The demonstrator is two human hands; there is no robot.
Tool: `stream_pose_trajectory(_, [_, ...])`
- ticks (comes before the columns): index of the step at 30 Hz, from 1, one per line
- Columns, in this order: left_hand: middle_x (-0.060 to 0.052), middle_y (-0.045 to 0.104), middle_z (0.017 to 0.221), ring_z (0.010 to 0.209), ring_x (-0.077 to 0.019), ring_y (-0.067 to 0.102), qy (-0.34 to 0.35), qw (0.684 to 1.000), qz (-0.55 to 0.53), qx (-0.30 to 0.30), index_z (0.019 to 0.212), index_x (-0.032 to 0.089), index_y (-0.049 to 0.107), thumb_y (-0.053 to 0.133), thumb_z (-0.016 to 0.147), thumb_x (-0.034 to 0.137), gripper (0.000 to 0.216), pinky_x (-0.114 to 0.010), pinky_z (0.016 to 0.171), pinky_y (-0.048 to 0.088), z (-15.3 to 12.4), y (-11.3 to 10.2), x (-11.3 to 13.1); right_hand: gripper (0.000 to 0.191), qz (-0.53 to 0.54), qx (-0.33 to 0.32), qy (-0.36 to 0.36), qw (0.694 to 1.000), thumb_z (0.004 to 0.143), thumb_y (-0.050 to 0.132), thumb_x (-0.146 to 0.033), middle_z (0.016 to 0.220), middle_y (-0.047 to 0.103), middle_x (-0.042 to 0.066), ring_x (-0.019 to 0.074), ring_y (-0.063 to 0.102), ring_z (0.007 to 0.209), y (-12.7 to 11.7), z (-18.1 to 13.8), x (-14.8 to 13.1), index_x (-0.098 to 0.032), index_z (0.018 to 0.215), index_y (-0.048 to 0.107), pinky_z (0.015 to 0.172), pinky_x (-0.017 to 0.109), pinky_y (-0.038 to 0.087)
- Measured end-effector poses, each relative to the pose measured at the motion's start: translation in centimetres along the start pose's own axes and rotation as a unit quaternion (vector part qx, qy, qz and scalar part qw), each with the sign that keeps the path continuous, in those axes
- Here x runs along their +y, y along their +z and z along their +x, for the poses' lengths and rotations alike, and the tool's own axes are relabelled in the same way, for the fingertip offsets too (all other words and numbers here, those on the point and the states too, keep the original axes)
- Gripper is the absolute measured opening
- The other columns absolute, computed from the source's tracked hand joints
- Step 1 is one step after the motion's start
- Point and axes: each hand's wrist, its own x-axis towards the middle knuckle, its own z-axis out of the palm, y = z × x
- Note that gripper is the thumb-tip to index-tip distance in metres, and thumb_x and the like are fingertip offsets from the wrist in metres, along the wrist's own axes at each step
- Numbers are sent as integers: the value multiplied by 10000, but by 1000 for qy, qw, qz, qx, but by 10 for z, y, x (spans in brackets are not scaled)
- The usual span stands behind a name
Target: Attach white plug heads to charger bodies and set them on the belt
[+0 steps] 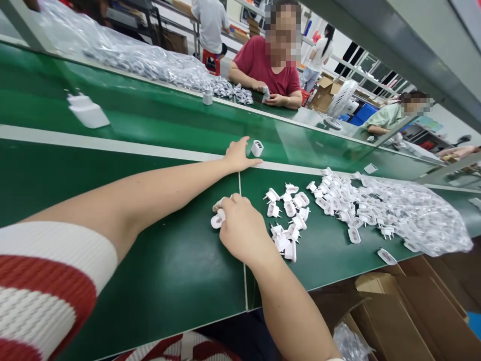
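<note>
1. The left hand (237,155) is lying open, fingertips just beside one small white charger body (257,148) on the green belt (150,115).
2. The right hand (242,228) is pinching one white plug piece (217,219); a heap of plug pieces (330,205), too many to count, is sitting nearby.

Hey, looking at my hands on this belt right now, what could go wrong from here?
1. The left hand rests beside a small white charger body standing on end on the green belt; a nudge might tip it.
2. The right hand grips a white plug piece only at its fingertips, so it may slip.
3. The loose pile of plug pieces sits close to that wrist and could get scattered.
</note>
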Motion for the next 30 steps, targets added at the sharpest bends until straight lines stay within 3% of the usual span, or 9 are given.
stream_pose_trajectory(2, [-188, 570, 1525, 1488, -410, 413, -42, 999, 13, 29, 1546, 176, 409, 859, 765, 531, 969, -507, 1207, 368, 15, 11, 6, 400, -2, 0, 29, 1000, 889, 528, -51, 1236, 653, 105, 260, 662, 997, -4, 1, 0, -191, 1239, 660, 788, 371, 545])
stream_pose_trajectory(4, [-171, 650, 1418, 1429, -396, 488, -89, 993, 11, 71, 1428, 187, 533, 826, 811, 497, 750, -495, 1178, 391, 25, 18, 8, 420, 17, 17, 53, 998, 883, 524, -52, 1271, 639, 99, 234, 682, 906, -6, 3, 4, -191, 1259, 651, 785, 381, 557])
stream_pose_trajectory(8, [-137, 730, 1270, 1245, -322, 640, -99, 990, -14, 96, 1196, 185, 657, 648, 932, 319, 296, -430, 1080, 466, 23, 18, 3, 410, 122, 142, 46, 981, 873, 512, -30, 1208, 626, 88, 239, 699, 1036, -4, 16, 20, -208, 1167, 734, 934, 402, 586])
stream_pose_trajectory(12, [-105, 761, 1203, 1115, -267, 696, -65, 993, -39, 92, 1144, 186, 677, 641, 898, 280, 266, -360, 986, 516, -4, -1, -9, 234, 379, 230, 16, 896, 908, 606, -152, 1296, 646, 93, 223, 714, 1132, 0, 32, 34, -212, 1021, 802, 1003, 393, 616])
stream_pose_trajectory(15, [-111, 770, 1182, 1078, -259, 710, -58, 992, -56, 99, 1126, 166, 680, 645, 867, 285, 287, -348, 962, 535, -36, -24, -22, 141, 548, 191, 15, 814, 869, 715, -260, 1343, 711, 78, 230, 745, 1124, 0, 36, 35, -202, 956, 810, 1017, 418, 636])
stream_pose_trajectory(18, [-107, 782, 1132, 1027, -260, 724, -43, 993, -78, 82, 1109, 162, 694, 663, 836, 347, 331, -350, 936, 551, -81, -48, -35, 207, 622, 158, 1, 767, 798, 796, -309, 1174, 802, 50, 232, 761, 1112, -2, 35, 30, -209, 979, 807, 1057, 444, 629])
stream_pose_trajectory(23, [-79, 787, 1094, 990, -279, 720, -26, 994, -108, 15, 1125, 207, 736, 698, 813, 512, 438, -389, 938, 563, -176, -84, -44, 528, 638, 130, -40, 758, 636, 890, -217, 1268, 792, 29, 246, 739, 1216, 1, 33, 25, -274, 1149, 779, 1127, 464, 587])
stream_pose_trajectory(27, [-55, 772, 1176, 1087, -293, 700, -9, 996, -80, -43, 1182, 267, 739, 693, 862, 576, 448, -422, 1003, 544, -234, -102, -40, 365, 627, 93, -39, 773, 636, 902, -223, 1176, 818, 35, 256, 742, 1201, 3, 29, 17, -255, 987, 806, 1143, 489, 572])
stream_pose_trajectory(30, [-49, 735, 1308, 1239, -323, 640, 11, 998, -60, -32, 1314, 305, 694, 758, 819, 640, 601, -466, 1097, 492, -247, -107, -39, 302, 585, 98, -43, 804, 632, 941, -250, 1131, 808, 23, 240, 755, 1112, 6, 25, 7, -254, 899, 800, 1078, 475, 615])
